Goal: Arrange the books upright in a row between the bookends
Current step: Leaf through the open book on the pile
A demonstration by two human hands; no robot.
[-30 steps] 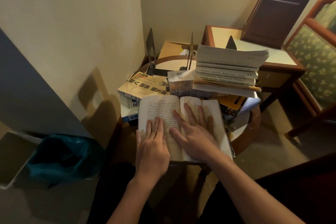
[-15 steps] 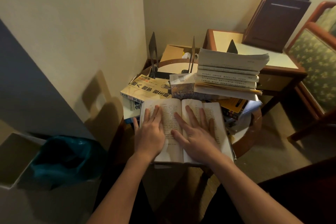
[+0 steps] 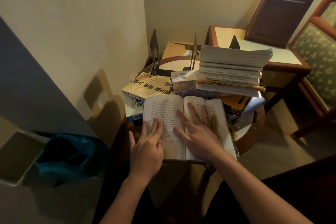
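Left hand (image 3: 148, 149): flat, palm down, fingers together and extended, gripping nothing; fingertips rest on the lower left page of the open book (image 3: 169, 114), heel of the hand off the book's 7 o'clock corner. Right hand (image 3: 200, 132): flat, palm down, fingers spread, gripping nothing; it presses across the gutter onto the right page, forearm entering from 5 o'clock.

Open book: lies face up at the 6 o'clock edge of the round desk (image 3: 254, 123), pages pale, printed in dense text, right-page top corner curled.

Other books, none upright:
- yellow book (image 3: 145, 85), large black characters on its cover, flat at 10 o'clock of the open book, on top of a blue-and-white book (image 3: 134, 109).
- stack of books (image 3: 231, 71) at 1 o'clock, page edges toward the camera, lower ones splayed.

Bookends (image 3: 154, 49): thin dark metal plates standing upright at 12 o'clock, at the desk's far edge near the wall corner; the gap between the left two holds no book.
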